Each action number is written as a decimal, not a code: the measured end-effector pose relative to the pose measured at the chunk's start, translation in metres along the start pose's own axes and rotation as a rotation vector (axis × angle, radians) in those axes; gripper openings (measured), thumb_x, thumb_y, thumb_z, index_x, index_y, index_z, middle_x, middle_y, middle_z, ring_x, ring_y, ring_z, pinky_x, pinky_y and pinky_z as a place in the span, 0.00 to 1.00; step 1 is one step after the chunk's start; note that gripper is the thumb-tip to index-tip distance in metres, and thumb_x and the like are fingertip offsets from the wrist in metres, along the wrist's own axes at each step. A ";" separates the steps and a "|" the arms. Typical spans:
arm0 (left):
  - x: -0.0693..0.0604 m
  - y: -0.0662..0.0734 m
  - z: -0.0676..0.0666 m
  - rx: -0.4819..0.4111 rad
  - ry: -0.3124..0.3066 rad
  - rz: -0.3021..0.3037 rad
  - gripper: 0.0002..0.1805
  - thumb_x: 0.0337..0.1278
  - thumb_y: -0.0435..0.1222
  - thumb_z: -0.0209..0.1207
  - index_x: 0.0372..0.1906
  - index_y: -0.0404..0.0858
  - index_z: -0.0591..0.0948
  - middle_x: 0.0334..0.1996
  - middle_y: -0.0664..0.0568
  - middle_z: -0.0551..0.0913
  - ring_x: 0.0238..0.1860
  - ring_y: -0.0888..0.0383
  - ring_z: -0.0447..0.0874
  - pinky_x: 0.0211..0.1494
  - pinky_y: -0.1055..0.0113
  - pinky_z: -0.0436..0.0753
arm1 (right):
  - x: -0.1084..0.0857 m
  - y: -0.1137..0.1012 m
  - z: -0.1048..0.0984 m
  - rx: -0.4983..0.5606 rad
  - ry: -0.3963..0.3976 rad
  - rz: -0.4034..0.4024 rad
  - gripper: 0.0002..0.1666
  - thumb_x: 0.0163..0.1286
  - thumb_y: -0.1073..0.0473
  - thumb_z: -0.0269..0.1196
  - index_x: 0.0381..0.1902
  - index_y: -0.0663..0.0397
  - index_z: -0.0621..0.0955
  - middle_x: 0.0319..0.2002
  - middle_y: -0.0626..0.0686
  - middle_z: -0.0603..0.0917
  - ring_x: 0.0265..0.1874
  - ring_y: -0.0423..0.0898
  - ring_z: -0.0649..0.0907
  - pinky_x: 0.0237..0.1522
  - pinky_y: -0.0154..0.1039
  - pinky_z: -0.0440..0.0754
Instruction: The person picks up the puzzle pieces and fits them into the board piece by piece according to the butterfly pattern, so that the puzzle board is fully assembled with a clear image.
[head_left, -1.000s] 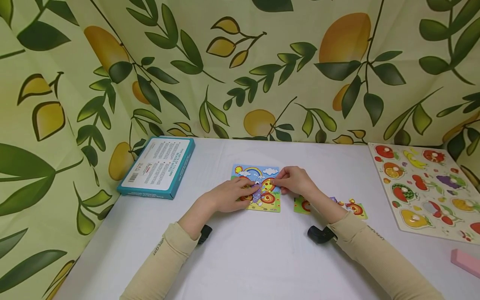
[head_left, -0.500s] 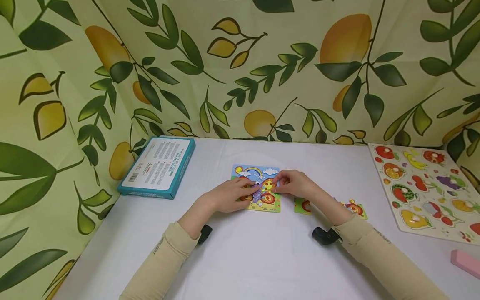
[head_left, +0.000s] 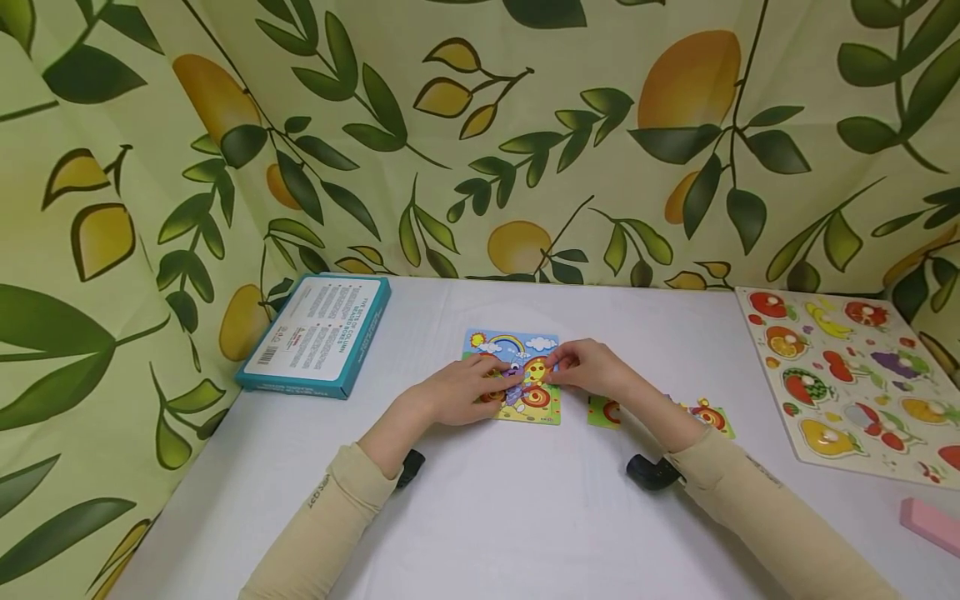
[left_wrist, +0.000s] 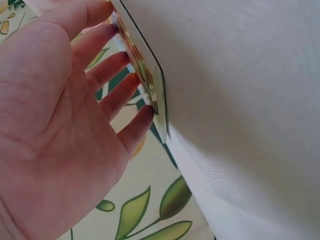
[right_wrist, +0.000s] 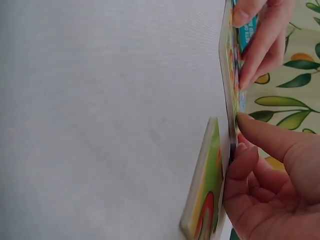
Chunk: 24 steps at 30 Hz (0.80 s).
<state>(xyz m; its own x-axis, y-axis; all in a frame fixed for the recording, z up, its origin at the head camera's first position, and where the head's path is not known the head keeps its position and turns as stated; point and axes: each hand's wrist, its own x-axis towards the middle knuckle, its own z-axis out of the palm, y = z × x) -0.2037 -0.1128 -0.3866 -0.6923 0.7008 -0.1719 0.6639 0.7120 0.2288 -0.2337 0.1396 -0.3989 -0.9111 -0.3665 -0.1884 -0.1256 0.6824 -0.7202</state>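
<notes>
A square butterfly puzzle (head_left: pixel 538 410), with a rainbow and clouds across its top, lies mid-table. My left hand (head_left: pixel 461 392) rests on its left half, and in the left wrist view the loosely bent fingertips touch its face. At the right edge my right hand (head_left: pixel 588 367) holds the puzzle between thumb and curled fingers, beside the yellow upper wing. The right wrist view shows the thumb (right_wrist: pixel 262 135) on the puzzle face and the bent fingers by the edge. Part of the butterfly is hidden under the left hand.
A second picture piece with a green border (head_left: pixel 603 412) lies under the right forearm. A teal box (head_left: pixel 315 333) stands at the left, a wooden fruit board (head_left: pixel 813 379) at the right. A pink block (head_left: pixel 930 525) lies near the right edge.
My right hand has drawn back slightly and its fingers have shifted along the puzzle's right edge. The left hand stays nearly in place; the purple head looks slightly shifted under its fingertips.
</notes>
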 end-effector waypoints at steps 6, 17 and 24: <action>-0.002 -0.005 0.002 -0.147 0.031 0.023 0.28 0.69 0.43 0.55 0.72 0.51 0.68 0.69 0.49 0.65 0.69 0.50 0.60 0.70 0.55 0.64 | -0.017 0.011 -0.011 0.014 0.005 -0.047 0.15 0.68 0.51 0.65 0.48 0.50 0.85 0.32 0.49 0.79 0.31 0.47 0.75 0.31 0.38 0.73; -0.039 -0.014 0.000 -0.284 0.161 -0.132 0.28 0.62 0.47 0.63 0.65 0.42 0.76 0.67 0.50 0.70 0.69 0.52 0.64 0.68 0.54 0.68 | -0.072 0.033 -0.026 -0.143 0.144 -0.047 0.16 0.59 0.50 0.72 0.40 0.52 0.83 0.28 0.47 0.77 0.23 0.45 0.72 0.21 0.35 0.70; -0.070 -0.023 0.002 -0.299 0.081 -0.116 0.31 0.66 0.45 0.60 0.70 0.39 0.69 0.72 0.52 0.64 0.73 0.51 0.59 0.71 0.53 0.63 | -0.092 0.043 -0.024 -0.267 0.222 -0.126 0.25 0.49 0.47 0.78 0.39 0.53 0.83 0.30 0.46 0.78 0.28 0.43 0.72 0.28 0.35 0.70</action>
<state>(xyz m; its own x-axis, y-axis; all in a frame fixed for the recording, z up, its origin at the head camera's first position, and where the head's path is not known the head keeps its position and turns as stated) -0.1703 -0.1785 -0.3814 -0.7865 0.6018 -0.1390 0.4757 0.7338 0.4850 -0.1645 0.2185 -0.3965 -0.9414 -0.3318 0.0616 -0.3134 0.7921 -0.5237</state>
